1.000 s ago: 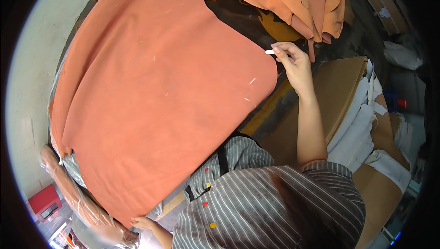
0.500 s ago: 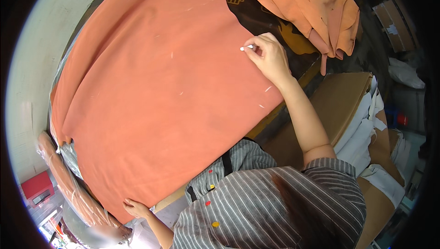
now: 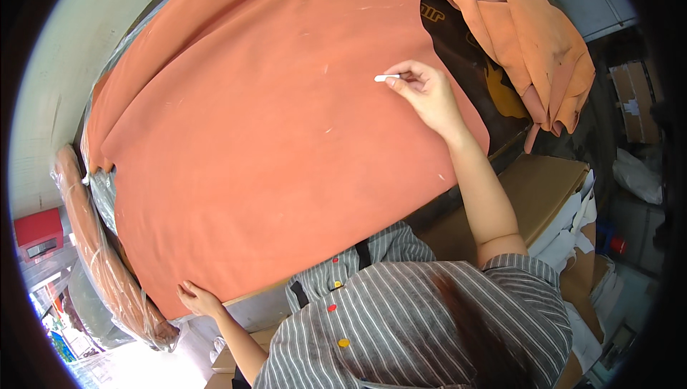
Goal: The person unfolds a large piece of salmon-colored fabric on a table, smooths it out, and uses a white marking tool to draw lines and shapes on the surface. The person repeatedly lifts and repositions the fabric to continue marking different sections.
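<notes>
Right hand pinches white stick over orange sheet, right of its middle; left hand lies loosely open on sheet's near-left edge.

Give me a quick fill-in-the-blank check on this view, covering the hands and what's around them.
1. The white stick is pinched in the person's ____ hand.
2. The lower hand, by the bottom-left corner of the orange sheet, is the person's ____ one.
3. The grey shirt is patterned with white ____.
4. The box at the picture's left edge is mostly ____ in colour.

Missing words: right; left; stripes; red.
</notes>
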Demonstrator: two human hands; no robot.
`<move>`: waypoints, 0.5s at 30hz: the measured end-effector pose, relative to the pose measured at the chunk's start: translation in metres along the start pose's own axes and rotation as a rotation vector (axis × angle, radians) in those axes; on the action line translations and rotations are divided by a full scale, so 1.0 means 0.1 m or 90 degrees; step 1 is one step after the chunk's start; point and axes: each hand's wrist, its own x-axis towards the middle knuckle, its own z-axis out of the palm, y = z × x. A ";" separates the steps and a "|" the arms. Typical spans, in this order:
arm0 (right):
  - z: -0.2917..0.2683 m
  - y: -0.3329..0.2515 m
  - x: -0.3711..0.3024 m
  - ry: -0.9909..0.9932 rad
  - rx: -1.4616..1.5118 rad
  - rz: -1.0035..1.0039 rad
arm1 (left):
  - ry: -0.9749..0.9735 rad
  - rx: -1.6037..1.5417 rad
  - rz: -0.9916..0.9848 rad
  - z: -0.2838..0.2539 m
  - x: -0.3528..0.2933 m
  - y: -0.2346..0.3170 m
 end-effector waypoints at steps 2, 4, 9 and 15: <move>0.14 -0.01 -0.02 -0.035 -0.066 0.030 | 0.002 -0.007 -0.003 0.00 -0.01 0.00; 0.22 -0.03 0.00 -0.022 -0.124 0.040 | 0.002 -0.016 -0.008 -0.01 -0.02 0.03; 0.22 0.03 0.14 0.081 -0.221 -0.023 | 0.015 0.014 -0.003 -0.04 -0.05 0.05; 0.48 -0.07 0.23 0.063 -0.354 -0.095 | 0.015 -0.005 -0.010 -0.02 -0.03 0.06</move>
